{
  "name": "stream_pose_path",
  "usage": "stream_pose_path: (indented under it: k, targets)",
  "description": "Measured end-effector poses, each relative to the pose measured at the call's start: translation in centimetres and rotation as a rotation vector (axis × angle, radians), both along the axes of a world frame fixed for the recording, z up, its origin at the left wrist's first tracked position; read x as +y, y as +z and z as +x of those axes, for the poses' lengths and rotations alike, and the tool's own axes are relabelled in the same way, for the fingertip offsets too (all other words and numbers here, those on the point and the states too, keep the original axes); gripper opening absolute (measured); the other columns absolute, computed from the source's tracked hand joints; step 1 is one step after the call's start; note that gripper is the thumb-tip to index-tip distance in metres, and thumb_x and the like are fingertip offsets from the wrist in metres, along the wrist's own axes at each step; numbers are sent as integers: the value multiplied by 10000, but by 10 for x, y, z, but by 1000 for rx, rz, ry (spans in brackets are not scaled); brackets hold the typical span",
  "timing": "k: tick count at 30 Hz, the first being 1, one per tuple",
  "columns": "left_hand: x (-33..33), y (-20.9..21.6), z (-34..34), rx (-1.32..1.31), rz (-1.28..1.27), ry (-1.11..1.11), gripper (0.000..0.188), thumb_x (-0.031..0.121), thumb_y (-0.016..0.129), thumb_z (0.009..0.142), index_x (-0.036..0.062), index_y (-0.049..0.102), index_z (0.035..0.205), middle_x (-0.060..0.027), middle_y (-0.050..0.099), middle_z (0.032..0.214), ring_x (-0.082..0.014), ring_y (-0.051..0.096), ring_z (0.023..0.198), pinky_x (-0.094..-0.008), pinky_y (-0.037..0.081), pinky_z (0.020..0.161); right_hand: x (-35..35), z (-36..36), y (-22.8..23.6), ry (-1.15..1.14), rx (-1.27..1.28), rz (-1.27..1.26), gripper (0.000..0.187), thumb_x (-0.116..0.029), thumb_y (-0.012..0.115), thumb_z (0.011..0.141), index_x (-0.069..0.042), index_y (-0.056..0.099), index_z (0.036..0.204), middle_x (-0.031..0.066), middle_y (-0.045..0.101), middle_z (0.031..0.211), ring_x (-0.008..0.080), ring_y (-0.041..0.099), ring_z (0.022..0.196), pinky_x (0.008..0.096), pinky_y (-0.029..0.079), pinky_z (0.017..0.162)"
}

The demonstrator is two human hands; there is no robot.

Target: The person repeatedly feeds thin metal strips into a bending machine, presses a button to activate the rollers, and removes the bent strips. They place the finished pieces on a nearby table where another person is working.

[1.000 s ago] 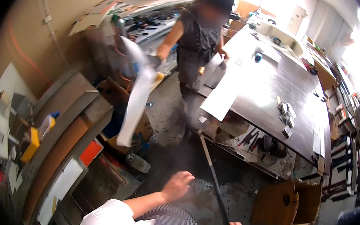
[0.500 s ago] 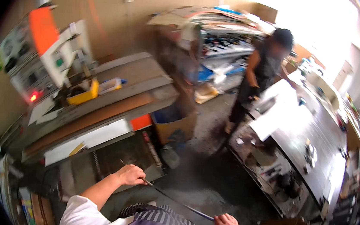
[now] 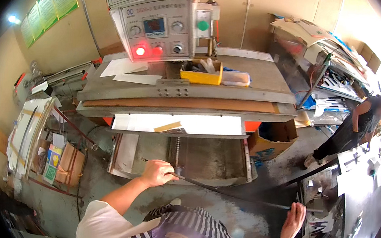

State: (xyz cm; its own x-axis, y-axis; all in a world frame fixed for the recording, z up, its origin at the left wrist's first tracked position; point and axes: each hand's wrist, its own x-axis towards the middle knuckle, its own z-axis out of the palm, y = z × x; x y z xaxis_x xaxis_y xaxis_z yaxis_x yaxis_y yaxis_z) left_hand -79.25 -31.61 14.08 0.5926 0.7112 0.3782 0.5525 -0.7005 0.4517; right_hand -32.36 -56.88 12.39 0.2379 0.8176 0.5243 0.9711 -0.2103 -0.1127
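Observation:
A long, thin, dark flexible strip (image 3: 215, 189) is stretched across in front of me, bending slightly; its exact kind I cannot make out. My left hand (image 3: 157, 174) is closed round it close to its left end, and a short tip pokes out beyond the fist. Toward the other end, my right hand (image 3: 294, 221) grips it between thumb and fingers, with a little of the strip past the hand. The strip hangs in front of a large grey machine (image 3: 229, 94), touching nothing else that I can see.
Above the machine is a control box (image 3: 155, 30) with knobs and a lit red lamp. A yellow bin (image 3: 201, 78) stands on its top. At left is a rack (image 3: 29, 124); at right, a cardboard box (image 3: 270, 143), a dark worktable (image 3: 370, 200) and another person (image 3: 359, 128).
My view has swung left, bringing the machine to the middle. My hands are farther apart and higher, still holding the strip, which looks straighter.

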Motion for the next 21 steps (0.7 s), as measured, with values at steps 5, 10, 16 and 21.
stream_pose_path:
  k: [5, 10, 16, 21]
  targets:
    - [65, 10, -103, 67, -30, 39, 253, 267, 798, 690, 89, 634, 617, -50, 578, 582, -263, 578, 551, -392, 437, 491, 85, -66, 17, -11, -69, 74, 375, 74, 681, 742, -41, 660, 1098, 98, 564, 1088, 339, 549, 1079, 443, 469, 905]
    - [105, 21, -180, 69, -42, 56, 198, 182, 785, 719, 60, 634, 758, -77, 633, 712, -284, 609, 670, -381, 483, 595, 141, -126, 32, 86, -80, 68, 368, 37, 696, 685, -53, 674, 1041, 80, 567, 1020, 309, 554, 1026, 419, 464, 884]
    - [114, 47, -213, 61, 208, 172, 189, 114, 755, 705, 67, 627, 837, -55, 629, 796, -278, 596, 795, -390, 458, 805, 175, -155, 21, 115, -56, 103, 393, 6, 711, 690, -76, 695, 1075, 68, 562, 1020, 290, 558, 1025, 418, 453, 893]
    - [98, 53, -224, 22, 425, 383, 274, 28, 773, 626, 61, 639, 862, -53, 572, 920, -287, 566, 918, -417, 447, 826, 206, -168, 15, 166, -22, 174, 382, -18, 708, 723, -68, 658, 1098, 86, 589, 1069, 315, 557, 1046, 429, 459, 907]
